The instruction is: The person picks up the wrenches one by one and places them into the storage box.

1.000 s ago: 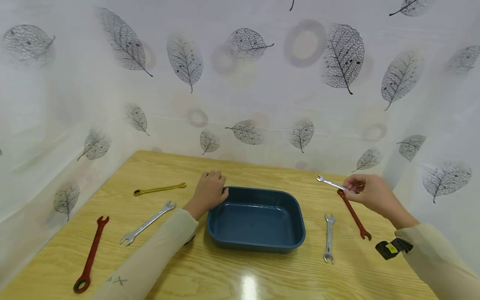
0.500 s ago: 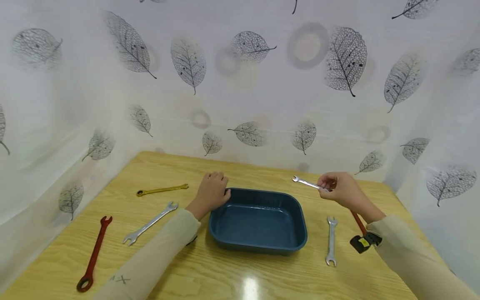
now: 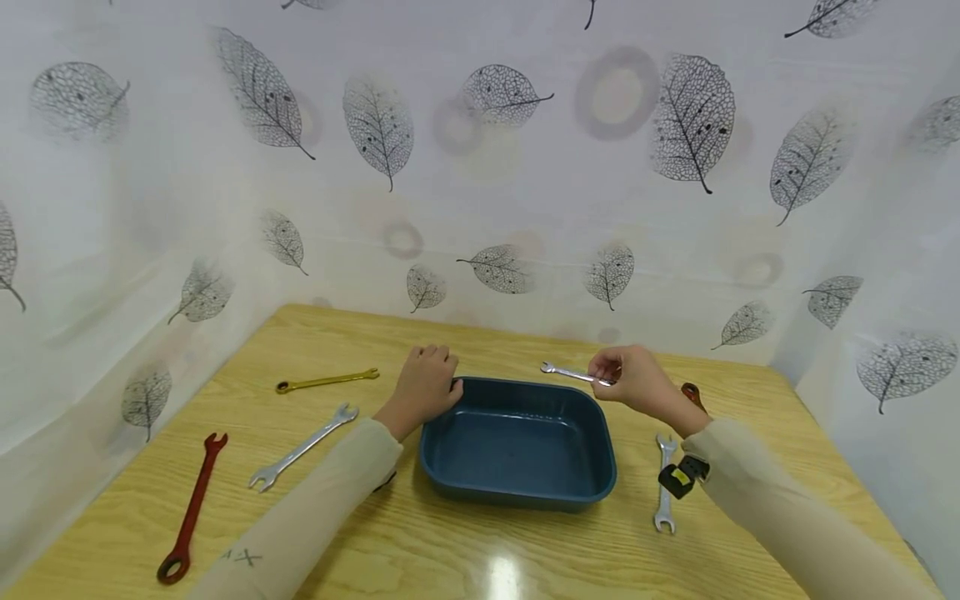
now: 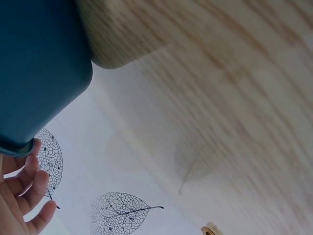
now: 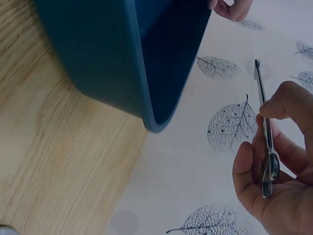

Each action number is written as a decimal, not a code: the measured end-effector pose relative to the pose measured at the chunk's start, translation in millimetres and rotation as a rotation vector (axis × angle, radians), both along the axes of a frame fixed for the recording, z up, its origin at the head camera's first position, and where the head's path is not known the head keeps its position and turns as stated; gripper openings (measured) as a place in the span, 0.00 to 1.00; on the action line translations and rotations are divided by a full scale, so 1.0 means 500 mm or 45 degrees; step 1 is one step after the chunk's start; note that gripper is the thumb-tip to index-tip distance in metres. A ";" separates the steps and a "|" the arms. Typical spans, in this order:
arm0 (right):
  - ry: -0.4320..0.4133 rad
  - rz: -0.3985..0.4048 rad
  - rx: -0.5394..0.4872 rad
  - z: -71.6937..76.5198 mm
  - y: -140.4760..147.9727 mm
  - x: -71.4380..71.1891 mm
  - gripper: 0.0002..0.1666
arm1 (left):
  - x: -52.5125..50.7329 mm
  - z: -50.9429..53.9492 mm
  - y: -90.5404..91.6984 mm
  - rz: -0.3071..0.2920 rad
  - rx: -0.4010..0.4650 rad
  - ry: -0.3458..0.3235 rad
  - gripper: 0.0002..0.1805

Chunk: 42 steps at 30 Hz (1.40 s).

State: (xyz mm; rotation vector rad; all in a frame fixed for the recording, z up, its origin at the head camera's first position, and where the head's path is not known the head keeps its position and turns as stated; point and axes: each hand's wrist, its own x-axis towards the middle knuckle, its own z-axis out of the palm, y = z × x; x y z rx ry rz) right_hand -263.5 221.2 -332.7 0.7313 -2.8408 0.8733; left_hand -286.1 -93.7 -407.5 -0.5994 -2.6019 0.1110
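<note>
Between thumb and fingers my right hand (image 3: 636, 385) pinches a small silver wrench (image 3: 566, 372), held near the back right corner of the blue tray (image 3: 517, 498). The right wrist view shows this wrench (image 5: 264, 107) along the fingers of the right hand (image 5: 288, 161), apart from the tray (image 5: 98, 58). My left hand (image 3: 426, 385) grips the tray's back left corner. In the left wrist view, the fingers of the left hand (image 4: 24, 193) curl at the rim of the tray (image 4: 44, 63).
On the left of the wooden table (image 3: 420, 554) lie a yellow wrench (image 3: 330, 381), a silver wrench (image 3: 303, 447) and a red wrench (image 3: 193, 507). Right of the tray are another silver wrench (image 3: 664, 500) and a red wrench (image 3: 692, 392), partly hidden by the right arm.
My right hand has moved left with the small silver wrench, from above the right red wrench to the tray's back right corner. The left hand keeps its grip on the tray.
</note>
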 end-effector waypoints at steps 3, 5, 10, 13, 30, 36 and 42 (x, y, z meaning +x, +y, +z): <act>-0.007 0.033 0.001 -0.004 -0.014 -0.004 0.03 | 0.001 0.001 0.000 0.006 -0.002 0.007 0.13; -0.023 0.056 -0.003 -0.005 -0.022 -0.006 0.02 | 0.001 0.002 0.000 0.007 -0.002 0.014 0.14; -0.051 0.092 -0.001 -0.010 -0.039 -0.010 0.03 | 0.003 0.002 0.000 -0.001 0.005 0.023 0.14; -0.055 0.110 0.002 -0.011 -0.047 -0.012 0.03 | 0.004 0.004 0.000 -0.009 0.010 0.033 0.13; -0.117 0.213 -0.003 -0.024 -0.097 -0.031 0.03 | 0.002 0.002 -0.001 -0.039 0.043 0.050 0.12; -0.155 0.236 0.016 -0.026 -0.118 -0.035 0.03 | 0.002 0.003 -0.003 -0.042 0.047 0.021 0.12; -0.156 0.260 0.005 -0.030 -0.138 -0.040 0.03 | 0.001 0.004 -0.002 -0.048 0.056 0.015 0.12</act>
